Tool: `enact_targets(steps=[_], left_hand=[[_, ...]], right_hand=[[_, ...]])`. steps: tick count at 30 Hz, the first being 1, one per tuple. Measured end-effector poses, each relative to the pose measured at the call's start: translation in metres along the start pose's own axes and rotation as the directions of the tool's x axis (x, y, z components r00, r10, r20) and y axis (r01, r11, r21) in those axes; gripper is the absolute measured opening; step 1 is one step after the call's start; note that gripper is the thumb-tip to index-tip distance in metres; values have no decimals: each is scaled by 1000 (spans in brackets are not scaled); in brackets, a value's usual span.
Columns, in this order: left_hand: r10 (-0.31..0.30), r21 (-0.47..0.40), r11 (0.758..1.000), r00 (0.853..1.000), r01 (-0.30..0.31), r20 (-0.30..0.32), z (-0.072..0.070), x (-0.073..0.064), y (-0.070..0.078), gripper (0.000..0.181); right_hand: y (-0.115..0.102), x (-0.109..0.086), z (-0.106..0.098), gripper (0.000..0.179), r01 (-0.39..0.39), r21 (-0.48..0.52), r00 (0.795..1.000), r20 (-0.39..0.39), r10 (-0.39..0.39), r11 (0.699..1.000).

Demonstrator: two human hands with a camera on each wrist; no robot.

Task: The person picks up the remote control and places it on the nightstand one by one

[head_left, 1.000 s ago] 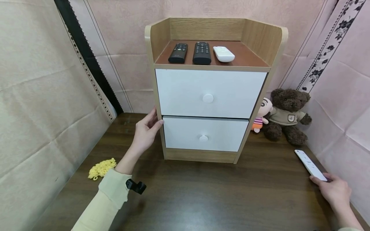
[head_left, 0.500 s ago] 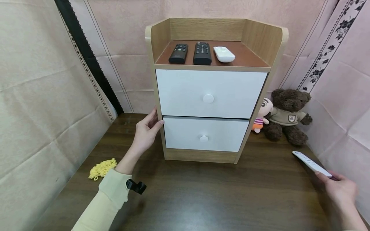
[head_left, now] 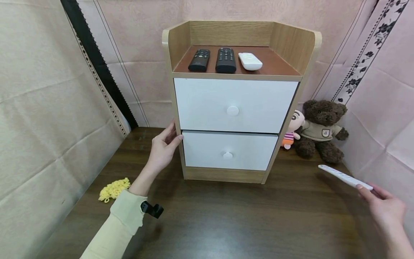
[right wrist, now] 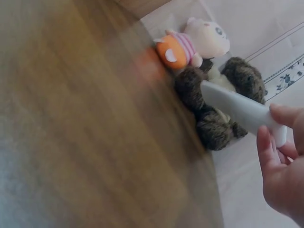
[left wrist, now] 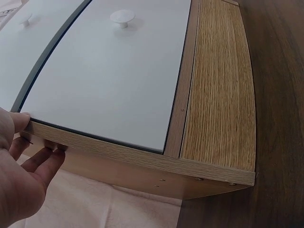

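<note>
A small wood-grain cabinet (head_left: 223, 174) stands on the table, with its upper white drawer (head_left: 207, 97) and lower white drawer (head_left: 203, 149) both closed. My left hand (head_left: 163, 145) rests at its left side, thumb on the front edge and the other fingertips (left wrist: 58, 154) against the side panel. At the far right, my right hand (head_left: 386, 208) pinches a white remote control (head_left: 344, 177) by its near end. The remote is raised over the table and points left and away. In the right wrist view, the remote (right wrist: 237, 104) overlaps the teddy bear, its pale underside showing.
On the cabinet top lie two black remotes (head_left: 199, 60) and a white one (head_left: 250, 61). A brown teddy bear (head_left: 323, 131) and a pink-headed doll (head_left: 292, 127) sit right of the cabinet. Yellow yarn (head_left: 114, 189) lies by the left forearm. Cloth hangs around the table (head_left: 242, 223).
My right hand has lifted the white remote from near the table at the right and swung its far end leftward. My left hand stays at the cabinet's side.
</note>
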State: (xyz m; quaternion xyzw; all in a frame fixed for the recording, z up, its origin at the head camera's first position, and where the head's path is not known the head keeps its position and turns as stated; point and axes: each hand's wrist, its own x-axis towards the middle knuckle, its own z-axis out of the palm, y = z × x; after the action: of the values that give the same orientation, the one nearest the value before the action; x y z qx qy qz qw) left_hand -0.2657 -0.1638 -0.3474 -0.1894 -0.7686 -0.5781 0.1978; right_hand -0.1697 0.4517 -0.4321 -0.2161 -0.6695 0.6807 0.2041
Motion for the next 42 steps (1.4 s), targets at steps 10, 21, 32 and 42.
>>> enact_targets(steps=[10, 21, 32, 42], left_hand=[[-5, 0, 1000, 1000, 5, -7, 0, 0, -1, 60], [-11, -1, 1000, 1000, 11, -4, 1, 0, -2, 60], [-10, 8, 1000, 1000, 10, -8, -1, -1, 0, 60], [-6, 4, 1000, 1000, 7, -6, 1, -1, 0, 60]], right_hand=[[-23, -12, 14, 32, 97, 402, 977, 138, -165, 911], [-47, -21, 36, 37, 36, 709, 900, 283, -331, 704], [-70, -40, 64, 39, 98, 802, 823, 267, -501, 590], [-95, -51, 84, 40, 125, 851, 762, 247, -599, 510]])
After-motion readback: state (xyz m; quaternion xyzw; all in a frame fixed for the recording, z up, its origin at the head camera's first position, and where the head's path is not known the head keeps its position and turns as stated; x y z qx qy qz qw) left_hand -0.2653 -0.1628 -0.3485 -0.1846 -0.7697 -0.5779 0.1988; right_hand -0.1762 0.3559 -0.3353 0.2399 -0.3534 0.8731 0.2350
